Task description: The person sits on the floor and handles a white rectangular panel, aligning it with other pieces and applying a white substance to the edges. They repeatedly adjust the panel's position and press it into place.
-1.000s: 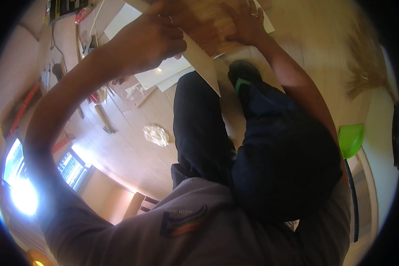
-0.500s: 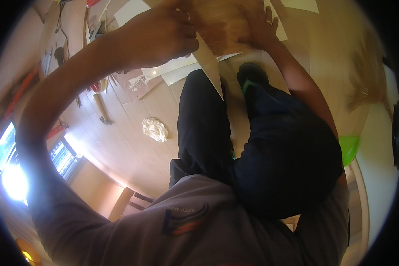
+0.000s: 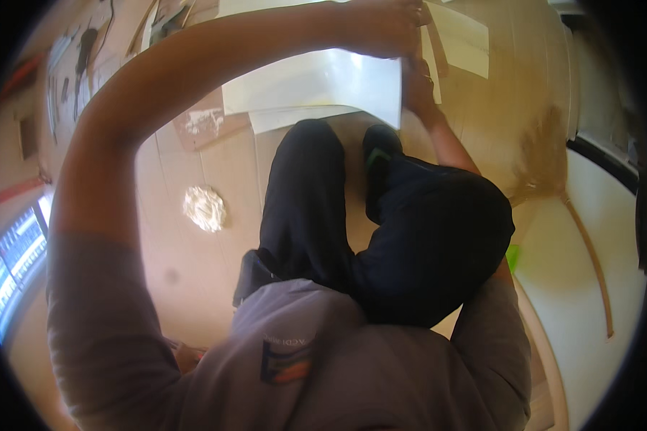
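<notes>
A glossy white sheet (image 3: 313, 82) slants across the top, its right edge raised and its lower edge slightly bowed. My left hand (image 3: 382, 29) reaches over it from the left and is closed on its upper right part. My right hand (image 3: 418, 80), a ring on one finger, is closed at the right edge of the same sheet, just below my left hand. Some of its fingers are hidden behind the sheet and the other hand. Another pale sheet (image 3: 284, 119) shows under the lower edge.
A crumpled cream-coloured lump (image 3: 205, 208) lies on the floor left of my legs (image 3: 302, 194). A reddish-brown board with white smears (image 3: 207, 129) is near the sheets. Tools (image 3: 85, 52) lie at the far left, a white panel (image 3: 461, 42) at the far right, and a broom (image 3: 546, 161) beyond my right arm.
My left hand has moved right, and the sheet it holds has turned from nearly edge-on to showing its white face. My right hand has left the brown board and come in beside the left.
</notes>
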Available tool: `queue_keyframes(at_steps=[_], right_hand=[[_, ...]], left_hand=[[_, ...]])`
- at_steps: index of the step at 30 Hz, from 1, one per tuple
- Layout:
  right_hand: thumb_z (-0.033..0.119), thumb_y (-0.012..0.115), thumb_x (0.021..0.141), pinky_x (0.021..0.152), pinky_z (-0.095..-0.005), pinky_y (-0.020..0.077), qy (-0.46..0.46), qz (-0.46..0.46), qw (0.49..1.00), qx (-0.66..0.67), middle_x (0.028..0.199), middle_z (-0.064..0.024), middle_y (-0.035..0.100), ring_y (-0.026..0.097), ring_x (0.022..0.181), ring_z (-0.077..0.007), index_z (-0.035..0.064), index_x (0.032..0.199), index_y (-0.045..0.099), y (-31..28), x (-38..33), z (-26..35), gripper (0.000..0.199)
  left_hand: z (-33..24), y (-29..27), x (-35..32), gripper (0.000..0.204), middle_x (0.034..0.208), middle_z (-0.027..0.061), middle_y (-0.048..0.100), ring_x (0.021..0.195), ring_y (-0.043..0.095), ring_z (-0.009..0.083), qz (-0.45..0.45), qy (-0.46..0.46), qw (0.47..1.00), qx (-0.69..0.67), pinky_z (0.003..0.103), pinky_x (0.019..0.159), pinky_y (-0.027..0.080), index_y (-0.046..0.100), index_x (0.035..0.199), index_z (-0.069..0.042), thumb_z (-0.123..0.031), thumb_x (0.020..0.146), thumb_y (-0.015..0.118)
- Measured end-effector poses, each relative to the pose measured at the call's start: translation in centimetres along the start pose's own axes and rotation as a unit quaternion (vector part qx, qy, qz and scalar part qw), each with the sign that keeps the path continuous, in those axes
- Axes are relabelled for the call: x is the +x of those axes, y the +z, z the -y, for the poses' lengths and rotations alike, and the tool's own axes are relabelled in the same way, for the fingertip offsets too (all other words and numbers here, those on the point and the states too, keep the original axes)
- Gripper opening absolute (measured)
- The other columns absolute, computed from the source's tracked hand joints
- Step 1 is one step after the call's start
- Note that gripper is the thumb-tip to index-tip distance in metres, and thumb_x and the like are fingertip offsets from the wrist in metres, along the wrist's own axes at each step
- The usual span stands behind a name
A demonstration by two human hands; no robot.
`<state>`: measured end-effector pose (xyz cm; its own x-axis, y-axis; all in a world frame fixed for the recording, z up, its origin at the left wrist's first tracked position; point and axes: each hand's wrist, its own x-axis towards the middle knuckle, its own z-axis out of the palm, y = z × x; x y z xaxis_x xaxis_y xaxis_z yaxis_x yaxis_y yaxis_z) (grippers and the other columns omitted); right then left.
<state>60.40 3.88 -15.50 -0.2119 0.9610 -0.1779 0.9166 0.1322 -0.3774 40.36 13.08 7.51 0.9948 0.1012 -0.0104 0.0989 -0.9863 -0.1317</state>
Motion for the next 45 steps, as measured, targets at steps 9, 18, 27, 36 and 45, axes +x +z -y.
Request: queue_keyframes(at_steps=[9, 18, 27, 36, 45], right_hand=[[0.039, 0.057, 0.102, 0.089, -0.0413, 0.0573, 0.146, 0.223, 0.780, 0.566, 0.123, -0.0096, 0.063, 0.060, 0.110, -0.0189, 0.0027, 0.133, 0.056, -12.3, -7.3, 6.5, 0.048], [0.020, 0.061, 0.101, 0.083, -0.0360, 0.0601, 0.189, 0.146, 0.855, 0.461, 0.127, -0.0115, 0.065, 0.064, 0.109, -0.0220, -0.0009, 0.137, 0.053, -13.1, -7.3, 7.7, 0.043], [0.028, 0.059, 0.102, 0.082, -0.0350, 0.0602, 0.178, 0.176, 0.886, 0.391, 0.125, -0.0112, 0.065, 0.065, 0.109, -0.0222, 0.0014, 0.137, 0.054, -13.3, -5.9, 7.3, 0.044], [0.026, 0.059, 0.103, 0.082, -0.0359, 0.0601, 0.236, 0.154, 0.838, 0.467, 0.123, -0.0120, 0.065, 0.067, 0.104, -0.0222, -0.0026, 0.133, 0.055, -12.4, -7.0, 6.6, 0.042], [0.026, 0.062, 0.102, 0.084, -0.0358, 0.0595, 0.243, 0.194, 0.844, 0.437, 0.121, -0.0150, 0.066, 0.069, 0.100, -0.0247, -0.0044, 0.131, 0.054, -14.0, -5.9, 7.5, 0.043]], left_hand=[[-2.9, 2.7, -1.0, 0.029, 0.134, 0.0062, 0.057, 0.135, 0.046, 0.0293, -0.041, -0.201, 0.978, -0.040, 0.051, 0.109, 0.039, 0.070, 0.112, -0.019, -0.024, 0.085, 0.076], [-13.1, 16.4, -17.7, 0.105, 0.167, 0.0227, 0.006, 0.150, 0.007, 0.0532, 0.069, -0.714, 0.644, -0.266, 0.078, 0.109, 0.017, 0.022, 0.160, -0.016, -0.063, 0.080, 0.071], [-18.3, 14.4, -24.0, 0.099, 0.169, 0.0121, 0.007, 0.153, 0.005, 0.0451, 0.118, -0.655, 0.710, -0.231, 0.073, 0.115, 0.014, 0.027, 0.159, -0.031, -0.050, 0.078, 0.080], [-18.7, 15.8, -26.5, 0.095, 0.168, 0.0144, 0.012, 0.152, 0.007, 0.0492, 0.053, -0.663, 0.709, -0.233, 0.070, 0.115, 0.022, 0.031, 0.158, -0.024, -0.057, 0.080, 0.075], [-19.1, 17.8, -27.0, 0.099, 0.168, 0.0163, 0.006, 0.151, 0.001, 0.0509, 0.041, -0.651, 0.724, -0.224, 0.067, 0.116, 0.024, 0.026, 0.159, -0.020, -0.064, 0.082, 0.069]])
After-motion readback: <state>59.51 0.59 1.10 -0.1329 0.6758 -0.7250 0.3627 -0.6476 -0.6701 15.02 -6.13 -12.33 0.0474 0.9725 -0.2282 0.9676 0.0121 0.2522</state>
